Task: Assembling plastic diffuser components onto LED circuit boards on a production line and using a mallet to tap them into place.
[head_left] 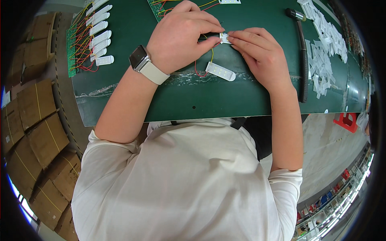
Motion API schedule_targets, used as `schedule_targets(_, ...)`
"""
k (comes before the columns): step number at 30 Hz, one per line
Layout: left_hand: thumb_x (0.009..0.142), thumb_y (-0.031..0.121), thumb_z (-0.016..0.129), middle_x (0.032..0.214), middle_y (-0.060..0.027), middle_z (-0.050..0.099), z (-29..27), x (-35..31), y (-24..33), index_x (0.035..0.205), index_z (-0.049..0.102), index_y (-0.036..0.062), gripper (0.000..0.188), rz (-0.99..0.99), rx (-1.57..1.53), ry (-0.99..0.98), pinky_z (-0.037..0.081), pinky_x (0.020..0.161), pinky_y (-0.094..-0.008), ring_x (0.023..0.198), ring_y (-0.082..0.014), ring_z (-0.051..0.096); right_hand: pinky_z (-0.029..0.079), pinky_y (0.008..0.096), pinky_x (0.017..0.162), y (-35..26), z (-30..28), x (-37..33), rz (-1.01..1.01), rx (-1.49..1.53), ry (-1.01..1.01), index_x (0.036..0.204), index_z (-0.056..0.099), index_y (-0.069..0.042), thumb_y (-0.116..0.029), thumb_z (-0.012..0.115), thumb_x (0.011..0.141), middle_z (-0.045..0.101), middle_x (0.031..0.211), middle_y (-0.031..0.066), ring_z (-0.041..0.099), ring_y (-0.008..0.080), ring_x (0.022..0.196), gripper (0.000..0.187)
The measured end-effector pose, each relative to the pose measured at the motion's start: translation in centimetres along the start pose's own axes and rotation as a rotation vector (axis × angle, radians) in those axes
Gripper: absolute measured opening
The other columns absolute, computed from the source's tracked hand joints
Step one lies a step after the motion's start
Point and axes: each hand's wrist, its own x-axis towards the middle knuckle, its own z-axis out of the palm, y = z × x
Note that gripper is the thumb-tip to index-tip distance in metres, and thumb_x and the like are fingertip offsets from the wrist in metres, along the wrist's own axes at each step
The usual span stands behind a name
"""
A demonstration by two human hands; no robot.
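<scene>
Near the far edge of the green table, my two hands meet over a small white LED board [224,38]. My left hand [183,36], with a watch on its wrist, pinches the board's left end between thumb and forefinger. On the right end press the fingertips of my right hand [261,50], closed over it. Just nearer to me lies another white LED board [220,71] with a rounded end, red and yellow wires running from it up under my left hand. A green circuit board [157,9] with wires is partly hidden behind that hand.
At the table's left lies a green circuit board [71,52] wired to several white LED pieces [100,39]. A black-handled hammer [302,60] rests right of my right hand, beside piles of white plastic strips [321,66]. Cardboard stacks [36,104] stand left of the table [173,100].
</scene>
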Motion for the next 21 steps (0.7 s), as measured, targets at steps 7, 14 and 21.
schedule_targets(7, 0.083, 0.016, 0.078, 0.106, -0.0039, 0.074, -0.5, 0.0, 0.0, 0.103, 0.079, 0.0058, 0.022, -0.010, 0.002, -0.052, 0.049, 0.091, -0.0357, 0.098, -0.0279, 0.058, 0.058, 0.0337, 0.080, -0.1, 0.0, -0.1, 0.022, -0.005, -0.002, 0.101, 0.079, -0.008, -0.005, 0.078, 0.081, 0.075, 0.104, 0.0006, 0.066, 0.0217, 0.094, 0.021)
schedule_targets(14, 0.084, 0.016, 0.077, 0.110, -0.0050, 0.073, -0.2, 0.0, 0.2, 0.106, 0.079, 0.0056, 0.024, -0.031, 0.010, -0.077, 0.048, 0.092, -0.0362, 0.099, -0.0283, 0.057, 0.058, 0.0338, 0.081, -0.2, 0.2, -0.2, 0.023, -0.008, 0.019, 0.101, 0.078, -0.008, -0.007, 0.079, 0.081, 0.075, 0.104, 0.0011, 0.066, 0.0221, 0.094, 0.020)
schedule_targets(21, 0.084, 0.016, 0.076, 0.106, -0.0058, 0.073, 0.3, -0.1, 0.1, 0.103, 0.079, 0.0045, 0.022, -0.033, 0.001, -0.015, 0.050, 0.091, -0.0374, 0.098, -0.0284, 0.060, 0.058, 0.0343, 0.080, -0.1, 0.2, -0.3, 0.007, -0.004, 0.026, 0.101, 0.078, -0.008, -0.008, 0.080, 0.081, 0.074, 0.104, 0.0018, 0.066, 0.0222, 0.094, 0.020)
